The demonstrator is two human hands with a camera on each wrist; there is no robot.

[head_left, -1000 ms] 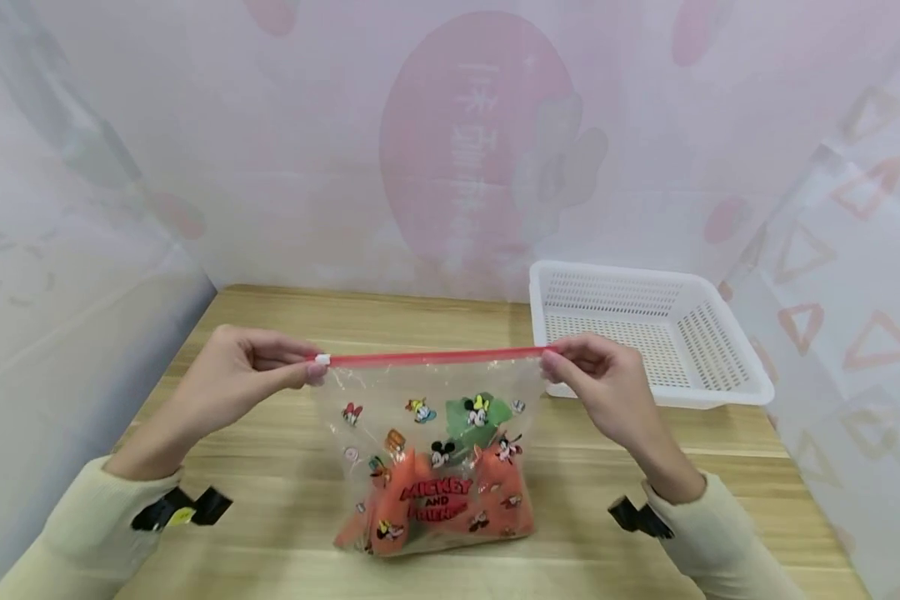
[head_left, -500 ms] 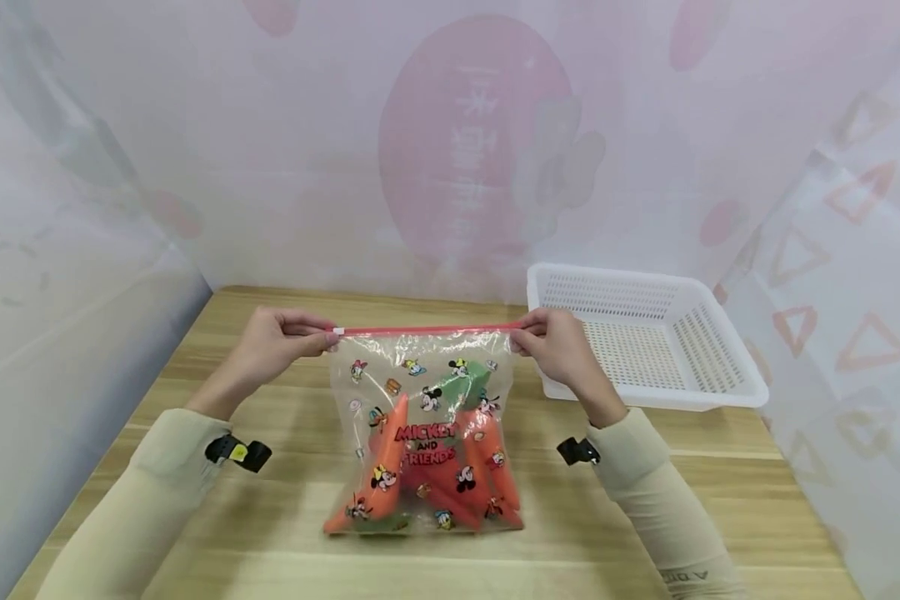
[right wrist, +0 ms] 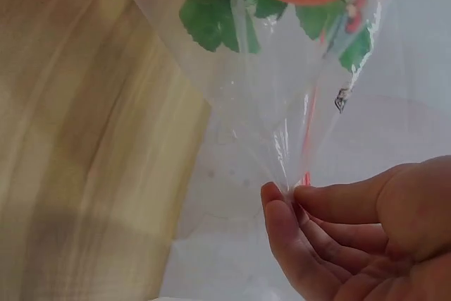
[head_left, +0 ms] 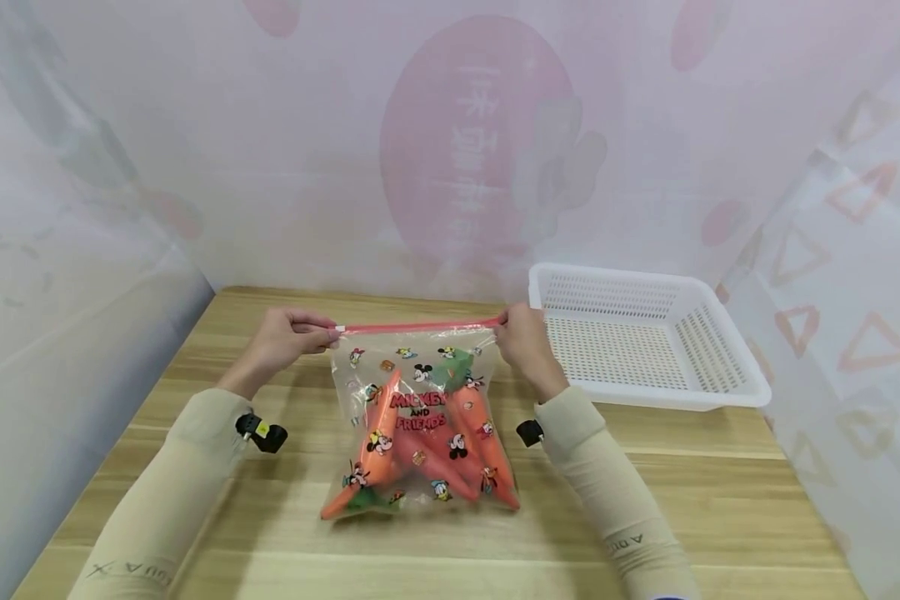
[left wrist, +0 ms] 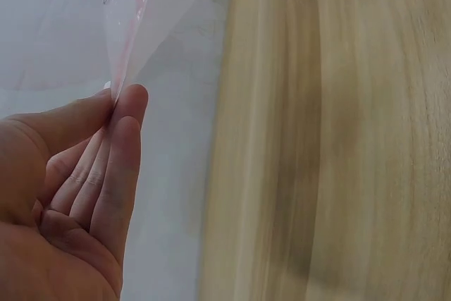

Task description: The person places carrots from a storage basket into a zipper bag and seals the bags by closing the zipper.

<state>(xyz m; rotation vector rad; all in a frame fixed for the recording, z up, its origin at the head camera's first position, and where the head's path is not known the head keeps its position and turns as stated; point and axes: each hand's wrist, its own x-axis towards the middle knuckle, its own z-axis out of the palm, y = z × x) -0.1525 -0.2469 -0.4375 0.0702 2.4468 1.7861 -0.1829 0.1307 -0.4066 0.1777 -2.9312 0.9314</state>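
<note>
A clear zip bag (head_left: 420, 408) printed with cartoon figures lies on the table, its red zip strip along the far edge. Orange carrots (head_left: 381, 433) with green tops show through the plastic. My left hand (head_left: 288, 337) pinches the upper left corner beside the white slider (head_left: 341, 329); in the left wrist view thumb and fingertips meet on the plastic. With its thumb and fingers my right hand (head_left: 523, 342) pinches the upper right corner, and the right wrist view shows the plastic gathered there, with green leaves (right wrist: 218, 19) inside the bag.
A white perforated basket (head_left: 645, 396) stands at the back right, just beyond my right hand. The wooden table (head_left: 690, 500) meets pale printed cloth walls (head_left: 307, 167) at the back and sides.
Both hands have carried the bag's zip edge away from me, and the bag has tipped from more upright to lying flatter. The right hand has come closer to the left.
</note>
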